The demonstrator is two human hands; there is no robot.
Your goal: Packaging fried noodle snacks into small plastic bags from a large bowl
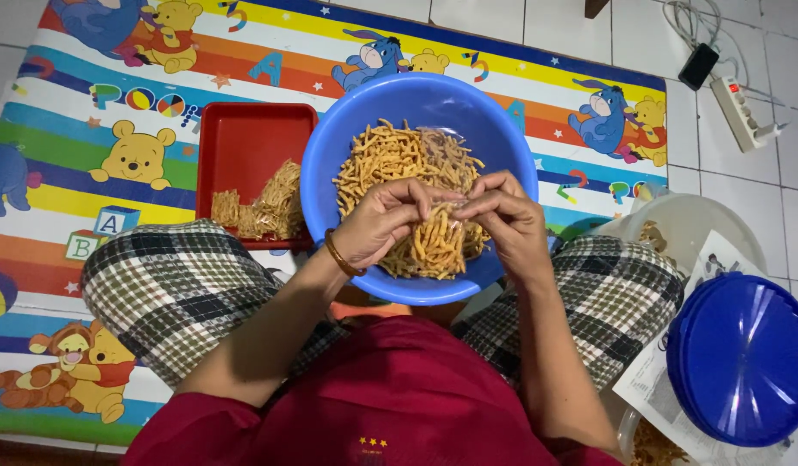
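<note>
blue basin [330, 173] beside red tray [244, 138]; both hands' [382, 220] grip pinching snack sticks [433, 242].

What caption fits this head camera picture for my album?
Two hands, left hand and right hand, gather snack sticks over a blue bowl.

Thin golden snack sticks [408, 173] heaped loose in round blue basin [330, 164].

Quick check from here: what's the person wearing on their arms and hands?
Both forearms are bare, no gloves. The left hand has a thin orange-brown bangle at the wrist. The right hand wears nothing visible. Dark red short sleeves end above the elbows.
</note>
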